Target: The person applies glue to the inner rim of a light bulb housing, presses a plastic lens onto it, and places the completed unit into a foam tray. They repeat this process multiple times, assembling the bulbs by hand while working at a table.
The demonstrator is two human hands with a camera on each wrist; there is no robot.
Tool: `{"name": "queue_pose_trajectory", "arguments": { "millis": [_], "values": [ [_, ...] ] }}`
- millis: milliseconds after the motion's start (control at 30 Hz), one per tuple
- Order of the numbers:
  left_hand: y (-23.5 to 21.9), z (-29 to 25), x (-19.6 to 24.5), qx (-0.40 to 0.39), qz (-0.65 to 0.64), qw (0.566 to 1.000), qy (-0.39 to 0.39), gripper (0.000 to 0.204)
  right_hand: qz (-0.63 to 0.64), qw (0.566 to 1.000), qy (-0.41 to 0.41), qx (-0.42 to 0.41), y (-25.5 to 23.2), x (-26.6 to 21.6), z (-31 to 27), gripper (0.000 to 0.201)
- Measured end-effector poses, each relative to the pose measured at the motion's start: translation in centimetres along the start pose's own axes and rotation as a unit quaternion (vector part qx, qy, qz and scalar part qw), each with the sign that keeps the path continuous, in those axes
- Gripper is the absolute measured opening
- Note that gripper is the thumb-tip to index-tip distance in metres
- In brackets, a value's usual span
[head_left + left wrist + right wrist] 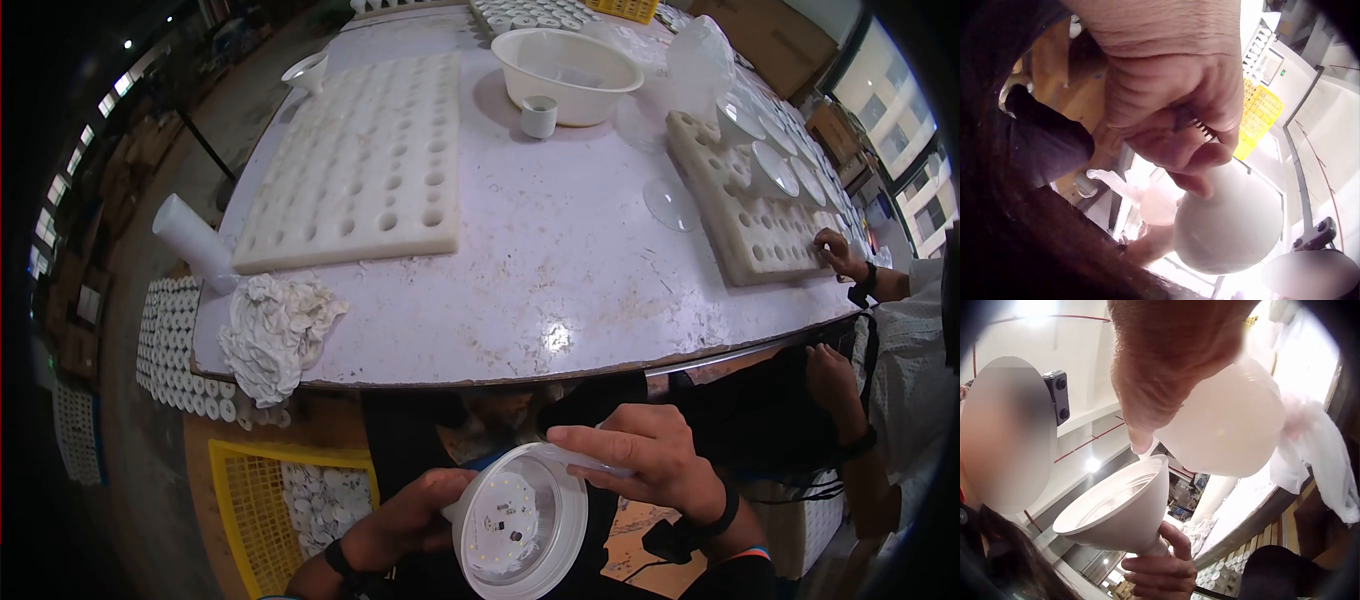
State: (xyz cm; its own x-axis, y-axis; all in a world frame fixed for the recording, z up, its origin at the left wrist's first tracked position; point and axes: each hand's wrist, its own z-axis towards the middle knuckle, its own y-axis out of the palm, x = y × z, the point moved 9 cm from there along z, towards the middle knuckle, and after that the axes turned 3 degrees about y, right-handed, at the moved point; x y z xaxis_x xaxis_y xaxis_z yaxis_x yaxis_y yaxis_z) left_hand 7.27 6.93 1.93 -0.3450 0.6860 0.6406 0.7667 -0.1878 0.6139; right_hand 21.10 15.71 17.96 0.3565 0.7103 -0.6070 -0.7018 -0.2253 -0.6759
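Observation:
My left hand point(425, 505) grips a white cone-shaped LED bulb housing point(1129, 522) by its narrow neck. The housing's wide mouth is tilted up, showing a round board point(497, 515) with small yellow LEDs and a few dark parts. In my right hand point(650, 460), fingers and thumb pinch a translucent white bulb cover point(1225, 425), seen nearly edge-on in the head view. The cover stands tilted over the far rim of the housing, right at its edge. The left wrist view shows my left fingers curled round the neck, where a screw thread point(1204, 130) peeks out.
On the table point(570, 260) lie a white foam block point(350, 160) with holes, a basin point(565, 85), a white cup-like part point(539, 118), a clear disc point(671, 205) and a crumpled cloth point(275, 335). A yellow crate point(240, 520) stands below. Another person's hand point(845, 255) rests by a second foam block point(745, 220).

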Motion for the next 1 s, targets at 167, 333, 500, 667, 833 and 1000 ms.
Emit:
{"name": "queue_pose_trajectory", "arguments": {
  "millis": [167,333,500,667,833,1000],
  "values": [
    [0.7,-0.5,0.7,-0.018,-0.059,0.998,-0.012,0.049,-0.013,1.0,-0.008,-0.008,0.2,0.0,-0.1,0.052],
    [0.1,-0.5,0.6,-0.023,0.006,0.999,-0.028,0.05,-0.055,0.998,-0.032,-0.009,0.5,-0.3,-0.4,0.054],
    [0.2,-0.6,0.4,-0.017,-0.024,0.999,-0.04,0.05,-0.074,0.997,-0.013,-0.003,0.2,-1.2,0.0,0.048],
    [0.2,-0.7,0.4,-0.01,-0.038,0.998,-0.04,0.049,-0.083,0.996,-0.033,0.026,0.1,-1.2,0.0,0.045],
    [-0.1,-1.2,0.6,-0.022,-0.01,0.999,-0.033,0.051,-0.1,0.99,-0.074,0.067,-0.3,-1.8,0.1,0.036],
    [1.3,-0.8,3.1,0.046,-0.177,0.982,0.04,0.055,-0.105,0.987,-0.086,0.086,-0.4,-1.8,0.2,0.03]
  ]
}}
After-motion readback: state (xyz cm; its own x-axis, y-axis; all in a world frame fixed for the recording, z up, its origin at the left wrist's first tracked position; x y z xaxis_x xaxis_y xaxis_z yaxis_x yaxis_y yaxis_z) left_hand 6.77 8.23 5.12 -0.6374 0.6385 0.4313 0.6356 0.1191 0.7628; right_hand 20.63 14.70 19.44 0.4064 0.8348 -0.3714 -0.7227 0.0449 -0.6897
